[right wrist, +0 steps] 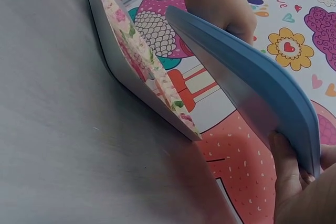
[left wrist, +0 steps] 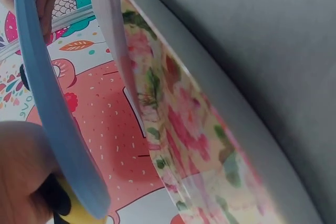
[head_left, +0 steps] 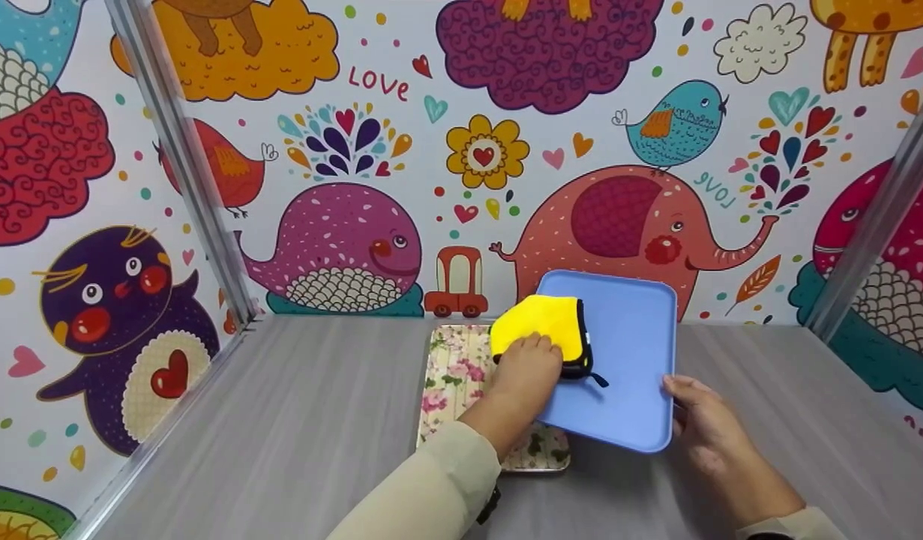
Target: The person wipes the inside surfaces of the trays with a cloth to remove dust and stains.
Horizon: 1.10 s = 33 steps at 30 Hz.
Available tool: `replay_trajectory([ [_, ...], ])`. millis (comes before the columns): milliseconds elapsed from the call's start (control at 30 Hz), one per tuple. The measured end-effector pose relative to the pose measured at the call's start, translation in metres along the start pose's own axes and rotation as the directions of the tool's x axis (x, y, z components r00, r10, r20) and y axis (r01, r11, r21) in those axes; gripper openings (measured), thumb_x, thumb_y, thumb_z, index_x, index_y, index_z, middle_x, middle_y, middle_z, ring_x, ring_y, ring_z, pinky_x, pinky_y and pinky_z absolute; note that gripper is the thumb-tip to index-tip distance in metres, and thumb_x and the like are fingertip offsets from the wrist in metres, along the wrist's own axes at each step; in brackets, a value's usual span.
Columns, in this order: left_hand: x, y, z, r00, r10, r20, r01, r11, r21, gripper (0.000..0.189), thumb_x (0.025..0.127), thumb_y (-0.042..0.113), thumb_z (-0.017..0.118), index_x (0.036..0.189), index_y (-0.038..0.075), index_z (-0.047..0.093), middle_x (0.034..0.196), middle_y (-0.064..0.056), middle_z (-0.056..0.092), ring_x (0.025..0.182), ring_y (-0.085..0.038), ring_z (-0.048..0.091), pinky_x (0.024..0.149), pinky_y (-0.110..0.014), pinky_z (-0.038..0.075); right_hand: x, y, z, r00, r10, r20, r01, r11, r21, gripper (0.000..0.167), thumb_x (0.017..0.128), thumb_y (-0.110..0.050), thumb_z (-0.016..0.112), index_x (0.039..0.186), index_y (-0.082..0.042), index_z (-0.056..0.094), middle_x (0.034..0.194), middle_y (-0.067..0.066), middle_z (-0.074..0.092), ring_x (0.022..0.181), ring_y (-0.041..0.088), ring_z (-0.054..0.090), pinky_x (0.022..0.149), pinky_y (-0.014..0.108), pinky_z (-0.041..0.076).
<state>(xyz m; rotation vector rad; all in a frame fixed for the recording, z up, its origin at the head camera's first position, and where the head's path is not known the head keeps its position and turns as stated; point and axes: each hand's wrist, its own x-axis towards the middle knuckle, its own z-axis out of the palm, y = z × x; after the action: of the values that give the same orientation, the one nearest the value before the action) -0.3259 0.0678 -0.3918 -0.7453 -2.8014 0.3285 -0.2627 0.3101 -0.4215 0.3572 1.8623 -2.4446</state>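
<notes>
My right hand [head_left: 712, 424] grips a square light-blue tray [head_left: 630, 330] by its right edge, thumb on the upper side and fingers underneath. The tray is tilted and held up off the table. On its left part my left hand [head_left: 527, 375] holds a yellow cloth [head_left: 543, 319] with black edging and a small black loop. In the left wrist view, the blue tray [left wrist: 52, 98] hides much of the cloth. A rectangular tray with a pink floral print [head_left: 448, 382] lies on the table below, partly covered by the blue tray and left arm.
The grey table [head_left: 319, 420] reaches back to a wall [head_left: 401, 45] printed with cartoon animals. Metal corner posts stand at the left [head_left: 187, 165] and right [head_left: 873, 217], where printed side panels begin.
</notes>
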Motion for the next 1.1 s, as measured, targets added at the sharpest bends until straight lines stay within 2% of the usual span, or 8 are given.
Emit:
replay_trajectory([
  [100,0.000,0.002,0.000,0.999,-0.043,0.009,0.043,0.991,-0.129,0.053,0.094,0.017,0.077,0.144,0.020,0.059,0.146,0.002,0.062,0.142,-0.015,0.052,0.123,-0.030,0.038,0.000,0.000,0.001,1.000,-0.001,-0.004,0.001,1.000,0.001,0.031,0.110,-0.026,0.052,0.086,-0.026,0.071,0.090,-0.009,0.070,0.085,0.008,0.067,0.077,0.024,0.056],
  [200,0.000,0.005,-0.002,0.995,-0.095,0.027,0.098,0.962,-0.255,0.050,0.098,0.015,0.072,0.146,0.020,0.059,0.147,0.004,0.062,0.143,-0.014,0.052,0.124,-0.030,0.036,-0.001,0.000,0.002,1.000,-0.005,-0.007,0.005,1.000,0.000,0.031,0.110,-0.026,0.051,0.086,-0.026,0.071,0.089,-0.009,0.069,0.084,0.008,0.066,0.077,0.024,0.056],
  [333,0.000,0.011,-0.004,0.991,-0.131,0.037,0.135,0.929,-0.344,0.046,0.101,0.016,0.068,0.146,0.022,0.061,0.147,0.005,0.063,0.141,-0.013,0.055,0.121,-0.030,0.040,-0.001,0.001,0.002,1.000,-0.010,-0.011,0.010,1.000,0.002,0.032,0.110,-0.025,0.051,0.085,-0.026,0.071,0.088,-0.009,0.069,0.084,0.007,0.066,0.076,0.023,0.056],
  [600,-0.001,0.026,-0.010,0.991,-0.117,0.059,0.131,0.876,-0.465,0.045,0.102,0.016,0.065,0.146,0.025,0.061,0.146,0.009,0.063,0.140,-0.009,0.055,0.120,-0.027,0.041,-0.001,0.002,0.002,1.000,-0.001,-0.016,0.001,1.000,0.006,0.030,0.109,-0.026,0.053,0.085,-0.027,0.072,0.089,-0.010,0.070,0.083,0.006,0.066,0.075,0.022,0.055],
  [833,-0.002,0.040,-0.017,0.984,-0.133,0.121,0.178,0.813,-0.554,0.048,0.102,0.019,0.066,0.147,0.031,0.059,0.149,0.013,0.060,0.142,-0.005,0.051,0.120,-0.027,0.040,-0.001,0.002,0.003,1.000,0.010,-0.010,-0.011,1.000,-0.016,0.026,0.109,-0.025,0.052,0.089,-0.025,0.069,0.088,-0.009,0.067,0.081,0.007,0.065,0.071,0.021,0.055],
  [967,-0.003,0.046,-0.021,0.984,-0.129,0.120,0.174,0.807,-0.564,0.049,0.101,0.019,0.067,0.148,0.032,0.058,0.149,0.015,0.059,0.142,-0.003,0.051,0.120,-0.026,0.040,-0.001,0.001,0.003,1.000,0.019,-0.014,-0.020,0.999,-0.032,0.024,0.109,-0.027,0.053,0.090,-0.026,0.068,0.088,-0.010,0.066,0.080,0.008,0.063,0.068,0.021,0.051],
  [1100,-0.004,0.052,-0.022,0.988,-0.121,0.096,0.154,0.808,-0.568,0.049,0.100,0.020,0.068,0.147,0.031,0.059,0.148,0.016,0.060,0.142,-0.002,0.051,0.119,-0.024,0.040,-0.001,0.000,0.003,1.000,0.021,-0.020,-0.021,0.999,-0.025,0.025,0.109,-0.027,0.053,0.090,-0.026,0.069,0.087,-0.011,0.068,0.080,0.008,0.063,0.070,0.021,0.052],
])
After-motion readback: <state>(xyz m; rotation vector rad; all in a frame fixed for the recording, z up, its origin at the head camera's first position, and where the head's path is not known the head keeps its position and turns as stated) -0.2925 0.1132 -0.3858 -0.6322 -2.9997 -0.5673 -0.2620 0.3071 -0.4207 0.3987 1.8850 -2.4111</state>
